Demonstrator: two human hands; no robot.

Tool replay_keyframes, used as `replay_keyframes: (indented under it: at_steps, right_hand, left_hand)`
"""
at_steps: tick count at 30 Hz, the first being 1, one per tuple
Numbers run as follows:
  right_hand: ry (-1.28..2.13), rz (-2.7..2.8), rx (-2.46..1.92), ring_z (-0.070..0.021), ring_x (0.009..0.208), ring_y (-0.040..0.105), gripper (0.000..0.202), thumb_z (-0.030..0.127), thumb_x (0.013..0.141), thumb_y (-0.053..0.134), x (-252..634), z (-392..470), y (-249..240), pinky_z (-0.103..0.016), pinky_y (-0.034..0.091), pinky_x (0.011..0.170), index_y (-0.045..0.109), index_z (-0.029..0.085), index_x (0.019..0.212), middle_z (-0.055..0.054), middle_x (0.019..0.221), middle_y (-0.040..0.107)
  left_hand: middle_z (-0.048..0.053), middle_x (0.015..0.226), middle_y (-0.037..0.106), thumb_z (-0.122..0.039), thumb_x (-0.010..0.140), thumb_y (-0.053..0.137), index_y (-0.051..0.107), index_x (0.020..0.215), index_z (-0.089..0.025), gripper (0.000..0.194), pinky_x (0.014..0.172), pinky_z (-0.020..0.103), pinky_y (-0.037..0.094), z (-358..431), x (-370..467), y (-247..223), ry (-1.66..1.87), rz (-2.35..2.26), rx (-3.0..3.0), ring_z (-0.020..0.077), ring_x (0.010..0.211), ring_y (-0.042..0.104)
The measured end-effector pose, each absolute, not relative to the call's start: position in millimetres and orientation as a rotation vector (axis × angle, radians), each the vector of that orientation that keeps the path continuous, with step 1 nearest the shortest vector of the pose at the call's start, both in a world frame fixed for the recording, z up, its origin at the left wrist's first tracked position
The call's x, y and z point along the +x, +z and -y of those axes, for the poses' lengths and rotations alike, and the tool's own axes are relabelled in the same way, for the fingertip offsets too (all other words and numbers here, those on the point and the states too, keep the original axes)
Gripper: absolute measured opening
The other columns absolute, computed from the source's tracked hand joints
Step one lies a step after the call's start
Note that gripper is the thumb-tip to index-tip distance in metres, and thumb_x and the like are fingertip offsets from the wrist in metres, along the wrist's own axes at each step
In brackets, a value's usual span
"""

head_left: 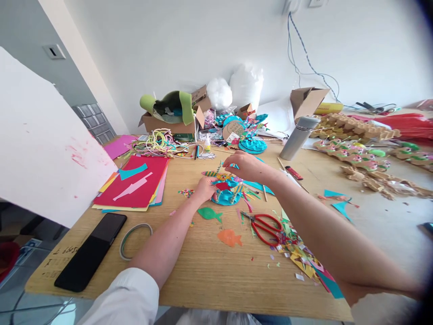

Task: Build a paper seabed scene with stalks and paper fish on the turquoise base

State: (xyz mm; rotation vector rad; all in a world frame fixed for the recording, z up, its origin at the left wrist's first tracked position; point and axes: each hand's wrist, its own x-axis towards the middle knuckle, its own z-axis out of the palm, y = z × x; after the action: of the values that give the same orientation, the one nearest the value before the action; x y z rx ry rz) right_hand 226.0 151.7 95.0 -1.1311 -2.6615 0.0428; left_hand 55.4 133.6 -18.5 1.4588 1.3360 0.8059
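A blue crinkled paper craft (226,197) with a red fish and striped pieces stands on the wooden table. My left hand (204,188) is at its left side, fingers closed at the edge near the red fish; what they pinch is too small to name. Above the craft, my right hand (242,165) is bent downward with its fingers together, close to the upright striped piece; its fingertips are partly hidden. A green paper fish (210,214) and an orange paper fish (230,237) lie nearer the front. Red-handled scissors (265,228) rest to their right.
Coloured paper sheets (135,185), a black phone (91,253) and a tape roll (125,243) lie at left. A grey bottle (298,139) stands behind my right arm. Paper scraps (304,259) lie beneath that arm. Boxes (176,131) and another blue craft (252,145) are at the back.
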Motion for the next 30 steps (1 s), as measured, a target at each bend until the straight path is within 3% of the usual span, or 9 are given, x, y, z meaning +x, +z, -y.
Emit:
replay_keyframes:
  at_steps: [7, 24, 30]
  right_hand:
    - [0.114, 2.555, -1.143, -0.0216, 0.094, 0.066, 0.023, 0.024, 0.088, 0.054, 244, -152, 91, -0.031, 0.048, 0.083, 0.073, 0.017, 0.099, -0.007, 0.101, 0.075]
    - [0.141, 2.340, -1.262, -0.0208, 0.082, 0.068, 0.025, 0.033, 0.087, 0.054, 294, -90, 108, -0.032, 0.051, 0.070, 0.074, 0.019, 0.094, -0.007, 0.096, 0.075]
    - [0.165, 2.361, -1.181, -0.0217, 0.086, 0.066, 0.025, 0.033, 0.090, 0.052, 289, -34, 98, -0.035, 0.050, 0.075, 0.073, 0.019, 0.093, -0.007, 0.091, 0.073]
  left_hand:
    - [-0.007, 0.036, 0.050, -0.026, 0.085, 0.066, 0.061, 0.128, -0.013, 0.045, 0.035, 0.016, 0.031, -129, 47, -12, 0.807, -1.363, 1.474, 0.0070, 0.029, 0.042]
    - [-0.007, 0.038, 0.051, -0.013, 0.086, 0.052, 0.066, 0.114, -0.009, 0.031, 0.037, 0.014, 0.034, -90, 21, 7, 0.778, -1.401, 1.549, 0.0062, 0.029, 0.043]
    - [-0.006, 0.044, 0.054, -0.016, 0.087, 0.053, 0.066, 0.112, -0.009, 0.029, 0.040, 0.014, 0.036, -62, 7, 18, 0.781, -1.407, 1.625, 0.0055, 0.035, 0.047]
